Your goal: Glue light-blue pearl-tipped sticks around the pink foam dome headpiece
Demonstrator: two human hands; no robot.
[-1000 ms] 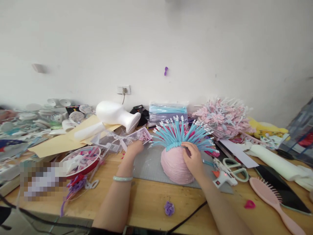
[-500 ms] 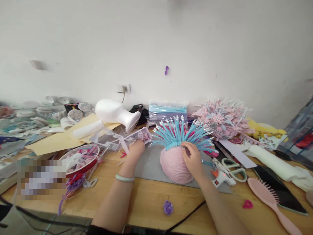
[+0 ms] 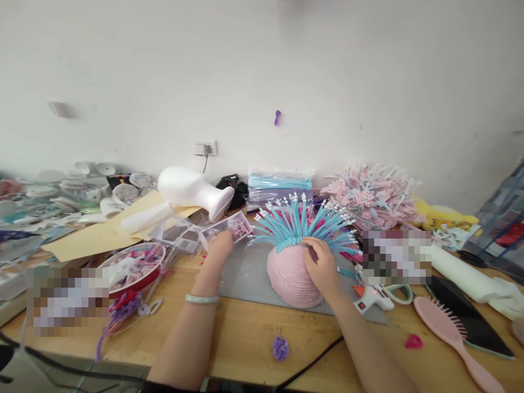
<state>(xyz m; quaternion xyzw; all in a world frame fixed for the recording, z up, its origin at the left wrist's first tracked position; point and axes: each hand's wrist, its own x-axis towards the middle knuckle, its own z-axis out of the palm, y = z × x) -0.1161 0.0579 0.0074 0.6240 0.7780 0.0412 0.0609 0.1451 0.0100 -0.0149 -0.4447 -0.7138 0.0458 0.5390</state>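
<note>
A pink ribbed dome [image 3: 291, 275] stands on a grey mat [image 3: 245, 278], topped by a fan of blue stems [image 3: 298, 221] with small white bead tips. My right hand [image 3: 321, 262] rests against the dome's right side, its fingers bent at the base of the blue stems; whether they pinch a stem is too small to tell. My left hand [image 3: 222, 244], with a pale bangle on the wrist, is at the near left edge of a clear box [image 3: 239, 224] of small pinkish pieces. Its fingertips are hidden.
A white foam head form [image 3: 184, 185] lies behind my left hand. Right of the mat are a white glue gun [image 3: 373, 299], scissors [image 3: 400, 293] and a pink hairbrush [image 3: 442, 319]. A red-rimmed basket [image 3: 143, 281] stands left. A purple flower [image 3: 280, 348] lies in front.
My left hand has shifted slightly left and toward me, uncovering more of the box and its small pieces. My right hand stays at the dome.
</note>
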